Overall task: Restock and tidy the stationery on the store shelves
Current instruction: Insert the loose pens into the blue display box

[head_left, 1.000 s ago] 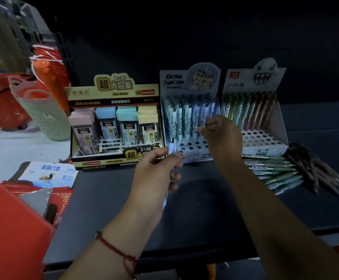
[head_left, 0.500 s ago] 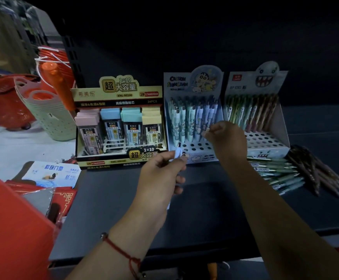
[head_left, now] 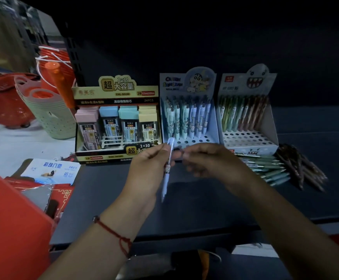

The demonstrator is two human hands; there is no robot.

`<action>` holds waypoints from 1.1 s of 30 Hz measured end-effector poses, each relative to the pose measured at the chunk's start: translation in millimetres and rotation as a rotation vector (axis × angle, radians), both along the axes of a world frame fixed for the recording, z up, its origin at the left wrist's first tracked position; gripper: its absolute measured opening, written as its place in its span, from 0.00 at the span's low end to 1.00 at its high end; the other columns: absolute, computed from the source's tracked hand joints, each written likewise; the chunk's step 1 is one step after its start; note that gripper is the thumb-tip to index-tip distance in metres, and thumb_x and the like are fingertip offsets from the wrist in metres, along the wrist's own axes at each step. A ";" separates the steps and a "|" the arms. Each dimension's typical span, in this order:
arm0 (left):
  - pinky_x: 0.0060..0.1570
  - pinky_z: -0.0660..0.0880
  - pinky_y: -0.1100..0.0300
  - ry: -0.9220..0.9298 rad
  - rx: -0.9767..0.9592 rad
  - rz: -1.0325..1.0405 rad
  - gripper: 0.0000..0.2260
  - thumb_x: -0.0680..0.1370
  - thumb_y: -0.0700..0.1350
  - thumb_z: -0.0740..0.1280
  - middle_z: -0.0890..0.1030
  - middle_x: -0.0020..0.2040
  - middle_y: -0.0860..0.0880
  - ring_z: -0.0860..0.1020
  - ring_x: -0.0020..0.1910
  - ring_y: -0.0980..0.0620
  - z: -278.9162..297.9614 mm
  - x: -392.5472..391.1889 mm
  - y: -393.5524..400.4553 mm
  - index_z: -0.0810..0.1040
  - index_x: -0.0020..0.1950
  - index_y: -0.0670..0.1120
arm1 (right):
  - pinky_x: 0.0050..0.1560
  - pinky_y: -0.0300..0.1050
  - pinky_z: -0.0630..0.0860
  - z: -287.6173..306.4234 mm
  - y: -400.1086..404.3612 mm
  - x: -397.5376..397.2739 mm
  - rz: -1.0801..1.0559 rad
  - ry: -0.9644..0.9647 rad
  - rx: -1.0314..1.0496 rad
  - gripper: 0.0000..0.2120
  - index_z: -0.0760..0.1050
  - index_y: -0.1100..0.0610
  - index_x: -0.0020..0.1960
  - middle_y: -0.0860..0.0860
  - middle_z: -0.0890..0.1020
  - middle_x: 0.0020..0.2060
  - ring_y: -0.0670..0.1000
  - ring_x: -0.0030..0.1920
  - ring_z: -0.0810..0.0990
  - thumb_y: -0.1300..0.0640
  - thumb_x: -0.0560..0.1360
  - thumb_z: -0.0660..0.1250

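Now drawn back from the pale blue cartoon-printed pen display box [head_left: 188, 110], the right hand [head_left: 207, 160], fingers loosely curled and seemingly holding nothing, meets the left hand [head_left: 152, 170], which pinches a pale lilac click pen [head_left: 167, 170] above the dark shelf [head_left: 108, 195], probably next for an empty slot
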State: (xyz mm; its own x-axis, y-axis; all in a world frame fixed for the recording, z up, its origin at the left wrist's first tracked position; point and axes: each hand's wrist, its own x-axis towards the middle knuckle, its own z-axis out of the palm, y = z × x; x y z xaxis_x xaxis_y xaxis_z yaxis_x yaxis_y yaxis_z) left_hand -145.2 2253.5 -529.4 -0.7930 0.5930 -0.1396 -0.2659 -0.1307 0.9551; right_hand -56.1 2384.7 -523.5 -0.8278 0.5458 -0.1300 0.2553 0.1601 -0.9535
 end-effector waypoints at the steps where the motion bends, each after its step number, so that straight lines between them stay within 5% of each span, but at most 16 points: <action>1: 0.38 0.76 0.65 -0.011 0.021 -0.004 0.07 0.81 0.43 0.65 0.86 0.43 0.47 0.81 0.40 0.55 0.7 1.8 0.5 0.82 0.48 0.46 | 0.47 0.43 0.82 -1.4 -5.7 3.4 0.028 -0.007 -0.077 0.08 0.81 0.54 0.55 0.50 0.86 0.47 0.50 0.47 0.85 0.55 0.76 0.70; 8: 0.35 0.79 0.61 0.013 0.047 0.035 0.06 0.78 0.39 0.68 0.81 0.34 0.49 0.78 0.35 0.54 3.5 19.8 6.3 0.81 0.43 0.47 | 0.43 0.40 0.79 -13.9 -29.5 20.5 0.038 0.062 -0.108 0.08 0.81 0.58 0.54 0.54 0.85 0.47 0.47 0.43 0.83 0.57 0.76 0.70; 15: 0.33 0.76 0.68 0.266 -0.082 0.029 0.04 0.78 0.43 0.68 0.84 0.44 0.48 0.81 0.40 0.55 2.3 31.7 10.3 0.83 0.47 0.51 | 0.43 0.46 0.77 -12.2 -25.5 40.0 -0.091 0.196 -0.032 0.09 0.82 0.51 0.41 0.55 0.84 0.37 0.53 0.38 0.82 0.62 0.76 0.69; 17: 0.39 0.77 0.67 0.346 -0.114 0.019 0.05 0.79 0.45 0.68 0.84 0.46 0.51 0.81 0.43 0.57 -0.6 32.8 11.7 0.83 0.51 0.50 | 0.43 0.47 0.78 -10.4 -22.2 44.6 -0.092 0.207 -0.017 0.10 0.82 0.50 0.39 0.53 0.85 0.37 0.52 0.39 0.83 0.63 0.75 0.71; 21: 0.47 0.73 0.64 0.822 -0.291 -0.032 0.11 0.80 0.51 0.64 0.81 0.50 0.56 0.77 0.47 0.61 -9.0 34.8 12.8 0.81 0.59 0.53 | 0.40 0.44 0.77 -8.0 -13.6 49.1 -0.139 0.230 -0.010 0.10 0.81 0.51 0.39 0.45 0.83 0.32 0.46 0.36 0.80 0.65 0.74 0.71; 26: 0.66 0.66 0.56 1.286 -0.514 -0.130 0.20 0.82 0.54 0.58 0.72 0.68 0.52 0.69 0.66 0.53 -10.8 40.4 9.4 0.69 0.73 0.51 | 0.48 0.54 0.80 -1.7 3.0 48.4 -0.220 0.274 0.067 0.11 0.80 0.51 0.37 0.52 0.84 0.36 0.51 0.39 0.82 0.66 0.73 0.72; 33: 0.74 0.49 0.55 1.419 -0.738 -0.270 0.26 0.82 0.60 0.50 0.53 0.79 0.53 0.51 0.77 0.51 -15.6 30.7 6.4 0.52 0.79 0.55 | 0.48 0.51 0.82 16.3 50.8 26.6 -0.297 0.236 0.408 0.06 0.78 0.48 0.43 0.49 0.84 0.40 0.50 0.41 0.84 0.57 0.73 0.73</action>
State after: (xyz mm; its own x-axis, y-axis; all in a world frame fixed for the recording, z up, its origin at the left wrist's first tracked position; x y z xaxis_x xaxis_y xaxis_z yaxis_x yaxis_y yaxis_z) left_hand -114.4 2259.8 -545.0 -0.4148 0.8681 0.2727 0.8991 0.3449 0.2697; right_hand -29.5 2435.5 -507.2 -0.6120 0.7269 0.3115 0.1325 0.4826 -0.8658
